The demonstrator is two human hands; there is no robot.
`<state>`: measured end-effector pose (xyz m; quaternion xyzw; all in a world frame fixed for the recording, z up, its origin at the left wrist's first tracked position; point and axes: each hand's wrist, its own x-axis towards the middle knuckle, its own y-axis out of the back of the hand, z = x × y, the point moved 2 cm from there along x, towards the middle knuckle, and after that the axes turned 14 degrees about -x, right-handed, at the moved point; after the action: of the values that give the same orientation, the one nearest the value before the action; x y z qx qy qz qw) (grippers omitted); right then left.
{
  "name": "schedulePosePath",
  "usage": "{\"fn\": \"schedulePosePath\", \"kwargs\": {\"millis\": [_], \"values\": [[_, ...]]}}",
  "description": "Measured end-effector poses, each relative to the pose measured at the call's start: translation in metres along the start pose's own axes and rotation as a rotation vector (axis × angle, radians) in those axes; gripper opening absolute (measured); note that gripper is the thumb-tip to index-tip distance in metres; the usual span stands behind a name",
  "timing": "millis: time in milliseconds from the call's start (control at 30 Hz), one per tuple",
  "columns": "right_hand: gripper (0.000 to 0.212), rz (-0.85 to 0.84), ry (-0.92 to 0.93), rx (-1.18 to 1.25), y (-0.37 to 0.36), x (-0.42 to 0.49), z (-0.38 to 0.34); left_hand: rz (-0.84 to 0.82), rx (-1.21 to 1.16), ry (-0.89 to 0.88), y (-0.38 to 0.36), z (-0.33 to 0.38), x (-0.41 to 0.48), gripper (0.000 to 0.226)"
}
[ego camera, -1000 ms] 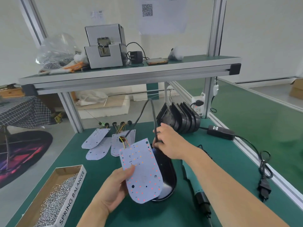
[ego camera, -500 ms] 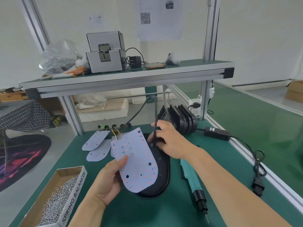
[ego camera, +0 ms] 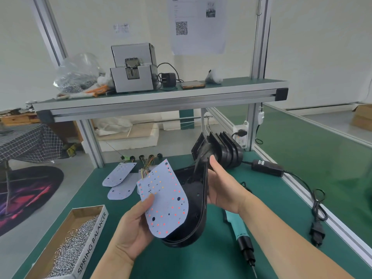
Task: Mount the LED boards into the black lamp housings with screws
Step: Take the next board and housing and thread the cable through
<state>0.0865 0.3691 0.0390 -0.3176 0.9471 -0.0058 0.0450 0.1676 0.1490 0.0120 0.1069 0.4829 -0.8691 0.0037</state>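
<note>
My left hand [ego camera: 132, 224] pinches a white LED board [ego camera: 165, 200] by its left edge; coloured wires leave the board's top corner. Behind the board, a black lamp housing [ego camera: 196, 202] is tilted up on its left side, its lower end on the green mat. My right hand [ego camera: 221, 188] grips the housing's raised right rim, thumb near its top. A black cable rising from the housing is blurred. A cardboard box of screws [ego camera: 66, 246] sits at the front left. A teal electric screwdriver [ego camera: 239, 232] lies to the right of the housing.
Two more LED boards [ego camera: 118, 174] lie flat on the mat behind. A stack of black housings [ego camera: 223, 152] leans at the back. A power adapter [ego camera: 266, 168] and its cord run along the right rail. A shelf [ego camera: 161, 99] overhead carries a grey screw feeder.
The housing has been tipped up from flat on the mat onto its side. My right hand shifted to its raised rim, and my left hand kept the board in front of it.
</note>
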Motion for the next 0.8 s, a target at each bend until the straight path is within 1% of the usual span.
{"fn": "schedulePosePath", "kwargs": {"millis": [33, 67, 100, 133, 167, 200, 233, 267, 300, 367, 400, 433, 467, 500, 533, 567, 600, 633, 667, 700, 767, 800], "values": [[0.084, 0.042, -0.045, -0.047, 0.001, -0.001, 0.001, 0.005, -0.014, -0.012, 0.0, 0.002, 0.0, 0.032], [0.083, 0.117, -0.09, -0.164, 0.003, -0.004, 0.001, 0.009, -0.03, -0.029, 0.0, 0.004, 0.0, 0.032], [0.078, 0.225, -0.131, -0.395, 0.008, -0.005, 0.002, 0.014, -0.044, -0.048, 0.0, 0.008, 0.0, 0.034], [0.067, 0.324, -0.165, -0.75, 0.016, -0.007, 0.002, 0.021, -0.055, -0.066, 0.001, 0.012, 0.0, 0.036], [0.053, 0.373, -0.2, -1.171, 0.025, -0.009, 0.002, 0.028, -0.063, -0.084, 0.002, 0.018, 0.0, 0.04], [0.042, 0.36, -0.259, -1.517, 0.034, -0.011, 0.005, 0.036, -0.069, -0.102, 0.005, 0.023, -0.001, 0.044], [0.041, 0.382, -0.342, -1.705, 0.044, -0.013, 0.01, 0.043, -0.074, -0.118, 0.007, 0.03, -0.002, 0.049], [0.045, 0.424, -0.454, -1.766, 0.056, -0.017, 0.013, 0.045, -0.08, -0.134, 0.01, 0.037, -0.003, 0.051], [0.05, 0.478, -0.569, -1.753, 0.068, -0.021, 0.015, 0.039, -0.085, -0.145, 0.013, 0.044, -0.005, 0.051], [0.052, 0.524, -0.738, -1.704, 0.085, -0.028, 0.018, 0.028, -0.075, -0.157, 0.017, 0.057, -0.008, 0.046], [0.049, 0.549, -0.76, -1.696, 0.089, -0.029, 0.016, 0.026, -0.056, -0.152, 0.019, 0.061, -0.01, 0.041], [0.047, 0.573, -0.712, -1.693, 0.089, -0.025, 0.011, 0.026, -0.031, -0.138, 0.02, 0.062, -0.011, 0.038], [0.045, 0.589, -0.602, -1.66, 0.082, -0.02, 0.0, 0.026, 0.004, -0.123, 0.02, 0.061, -0.012, 0.036], [0.043, 0.601, -0.43, -1.569, 0.07, -0.014, -0.015, 0.029, 0.049, -0.11, 0.018, 0.057, -0.012, 0.035], [0.041, 0.627, -0.239, -1.362, 0.055, -0.009, -0.033, 0.027, 0.103, -0.101, 0.016, 0.053, -0.013, 0.034], [0.038, 0.613, -0.055, -1.147, 0.036, -0.005, -0.052, 0.016, 0.166, -0.091, 0.013, 0.048, -0.013, 0.034], [0.038, 0.57, 0.098, -0.953, 0.017, 0.0, -0.071, -0.002, 0.237, -0.078, 0.01, 0.044, -0.014, 0.034], [0.039, 0.515, 0.206, -0.836, 0.0, 0.004, -0.09, -0.024, 0.307, -0.059, 0.006, 0.04, -0.015, 0.035], [0.041, 0.462, 0.275, -0.843, -0.016, 0.008, -0.106, -0.045, 0.366, -0.038, 0.003, 0.036, -0.015, 0.036], [0.043, 0.411, 0.322, -0.927, -0.029, 0.013, -0.12, -0.065, 0.409, -0.018, 0.0, 0.034, -0.016, 0.036], [0.045, 0.308, 0.337, -1.155, -0.045, 0.024, -0.139, -0.101, 0.457, 0.008, -0.002, 0.033, -0.017, 0.034], [0.041, 0.272, 0.32, -1.259, -0.049, 0.029, -0.146, -0.113, 0.474, 0.015, -0.002, 0.034, -0.018, 0.034]]}}
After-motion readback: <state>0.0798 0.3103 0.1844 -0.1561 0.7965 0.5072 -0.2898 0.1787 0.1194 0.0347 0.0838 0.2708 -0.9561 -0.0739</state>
